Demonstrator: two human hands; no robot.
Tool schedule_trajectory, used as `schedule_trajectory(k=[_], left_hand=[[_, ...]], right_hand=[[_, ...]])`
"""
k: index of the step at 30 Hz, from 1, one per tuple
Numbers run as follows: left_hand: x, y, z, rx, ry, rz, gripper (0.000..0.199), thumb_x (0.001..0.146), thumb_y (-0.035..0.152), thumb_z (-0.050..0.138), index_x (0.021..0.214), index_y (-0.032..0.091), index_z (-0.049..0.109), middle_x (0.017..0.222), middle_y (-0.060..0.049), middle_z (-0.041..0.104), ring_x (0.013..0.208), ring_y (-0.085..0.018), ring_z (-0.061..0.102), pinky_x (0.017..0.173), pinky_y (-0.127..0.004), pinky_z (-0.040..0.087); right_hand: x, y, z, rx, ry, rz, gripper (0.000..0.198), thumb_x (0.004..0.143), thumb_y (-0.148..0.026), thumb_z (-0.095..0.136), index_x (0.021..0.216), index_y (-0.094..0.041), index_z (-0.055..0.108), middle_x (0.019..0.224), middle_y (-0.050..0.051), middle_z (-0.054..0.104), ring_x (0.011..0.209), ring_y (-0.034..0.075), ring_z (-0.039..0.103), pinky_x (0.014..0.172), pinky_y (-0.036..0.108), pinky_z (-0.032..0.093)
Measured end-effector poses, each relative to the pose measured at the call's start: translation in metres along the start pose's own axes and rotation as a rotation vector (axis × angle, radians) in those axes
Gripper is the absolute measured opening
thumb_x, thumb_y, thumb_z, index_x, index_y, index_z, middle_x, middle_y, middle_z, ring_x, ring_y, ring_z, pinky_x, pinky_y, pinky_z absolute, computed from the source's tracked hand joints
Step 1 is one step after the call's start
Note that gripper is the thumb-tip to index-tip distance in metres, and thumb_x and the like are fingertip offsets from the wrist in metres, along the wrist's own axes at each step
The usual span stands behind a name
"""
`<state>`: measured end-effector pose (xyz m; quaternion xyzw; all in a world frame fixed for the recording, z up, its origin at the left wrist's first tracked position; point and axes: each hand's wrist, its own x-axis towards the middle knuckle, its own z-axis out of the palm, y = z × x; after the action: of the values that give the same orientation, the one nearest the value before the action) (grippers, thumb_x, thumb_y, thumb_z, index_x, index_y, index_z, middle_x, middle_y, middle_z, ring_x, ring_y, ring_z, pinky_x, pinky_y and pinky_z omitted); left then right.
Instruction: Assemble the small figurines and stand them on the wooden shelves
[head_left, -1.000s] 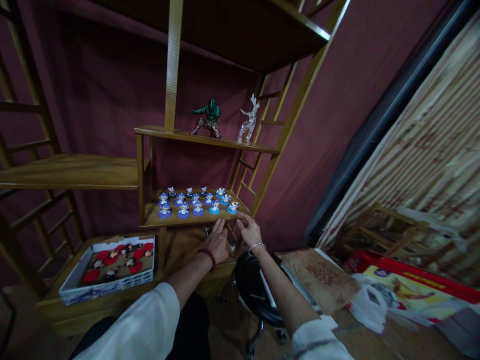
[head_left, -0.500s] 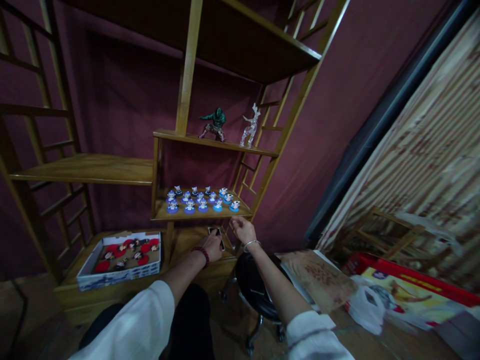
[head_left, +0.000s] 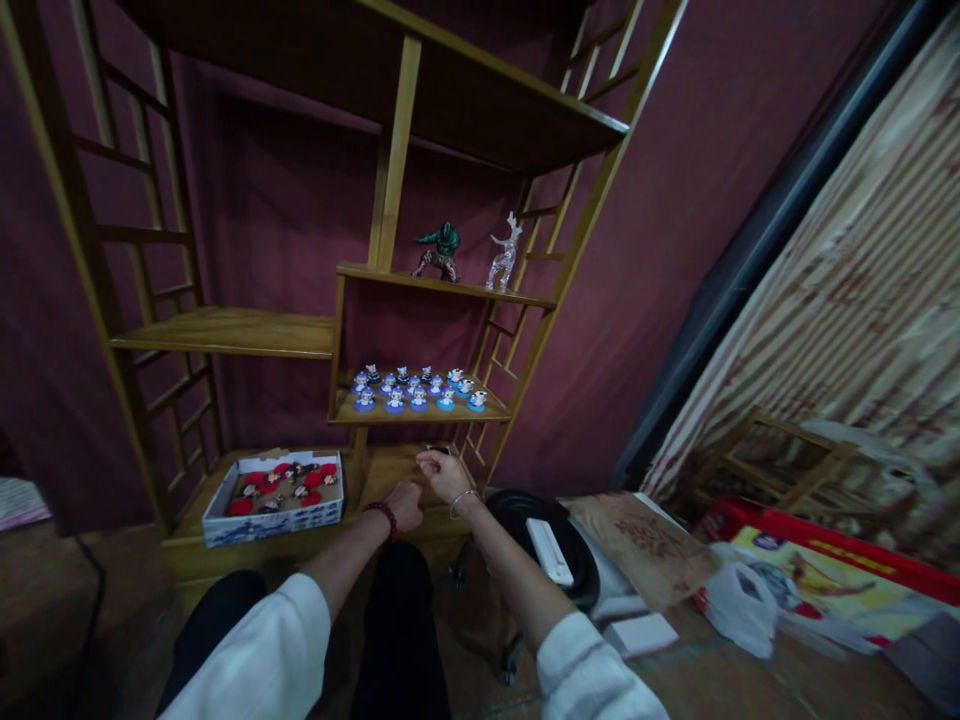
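My left hand, with a dark red bead bracelet at the wrist, is closed low over the bottom board of the wooden shelf unit. Just right of it and farther in, my right hand, wearing a silver bangle, has its fingers drawn together. What either hand holds, if anything, is hidden. A dark flat thing shows partly behind my right hand. Above the hands, several small purple, blue and black figurines stand in rows on a shelf. Left of my hands, a blue-and-white box contains red-based figurines.
A green figure and a clear deer figurine stand one shelf higher. Right of my arm, a black stool bears a long white box. Beyond are a brown paper bag, a white plastic bag and a red-yellow box.
My left hand has come off the flat phone-like thing and drawn back toward me, closing. My right hand has moved left and lower, beside it. The view has shifted left.
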<state>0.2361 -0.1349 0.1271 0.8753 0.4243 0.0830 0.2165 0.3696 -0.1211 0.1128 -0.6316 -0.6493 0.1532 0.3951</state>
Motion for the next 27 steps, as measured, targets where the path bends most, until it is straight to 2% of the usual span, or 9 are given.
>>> schedule_trajectory(k=[8, 12, 16, 23, 27], left_hand=[[-0.024, -0.045, 0.013, 0.049, -0.015, -0.101, 0.026, 0.068, 0.015, 0.051, 0.090, 0.010, 0.061, 0.101, -0.015, 0.063, 0.096, -0.023, 0.059, 0.080, -0.026, 0.045], [-0.033, -0.063, 0.015, 0.060, -0.015, -0.133, 0.022, 0.070, 0.017, 0.049, 0.087, 0.010, 0.062, 0.096, -0.016, 0.064, 0.092, -0.023, 0.060, 0.077, -0.027, 0.046], [-0.035, -0.069, 0.010, 0.061, -0.013, -0.156, 0.022, 0.070, 0.016, 0.048, 0.087, 0.010, 0.061, 0.094, -0.016, 0.064, 0.092, -0.023, 0.060, 0.077, -0.027, 0.045], [-0.019, -0.069, 0.008, 0.031, -0.006, -0.156, 0.028, 0.067, 0.011, 0.050, 0.092, 0.016, 0.061, 0.096, -0.010, 0.065, 0.097, -0.020, 0.058, 0.080, -0.025, 0.043], [-0.012, -0.082, 0.009, 0.033, 0.029, -0.174, 0.031, 0.069, 0.010, 0.047, 0.097, 0.016, 0.059, 0.100, -0.010, 0.064, 0.098, -0.020, 0.057, 0.082, -0.026, 0.043]], right_hand=[[-0.014, -0.032, 0.064, 0.041, -0.136, 0.012, 0.023, 0.076, -0.013, 0.047, 0.086, -0.022, 0.065, 0.087, -0.001, 0.069, 0.080, 0.012, 0.063, 0.074, 0.023, 0.050], [-0.018, -0.038, 0.086, 0.037, -0.172, 0.007, 0.022, 0.077, -0.015, 0.048, 0.086, -0.023, 0.066, 0.087, -0.001, 0.069, 0.080, 0.012, 0.063, 0.075, 0.023, 0.050], [-0.016, -0.040, 0.087, 0.039, -0.162, -0.016, 0.023, 0.077, -0.015, 0.047, 0.089, -0.022, 0.065, 0.088, 0.000, 0.069, 0.078, 0.012, 0.063, 0.073, 0.023, 0.050], [-0.007, -0.038, 0.064, -0.041, -0.127, -0.029, 0.025, 0.076, -0.014, 0.046, 0.090, -0.022, 0.066, 0.089, 0.000, 0.069, 0.079, 0.014, 0.063, 0.073, 0.023, 0.049], [0.000, -0.034, 0.077, -0.060, -0.168, -0.047, 0.025, 0.076, -0.015, 0.047, 0.089, -0.024, 0.066, 0.088, -0.001, 0.069, 0.082, 0.014, 0.063, 0.077, 0.024, 0.048]])
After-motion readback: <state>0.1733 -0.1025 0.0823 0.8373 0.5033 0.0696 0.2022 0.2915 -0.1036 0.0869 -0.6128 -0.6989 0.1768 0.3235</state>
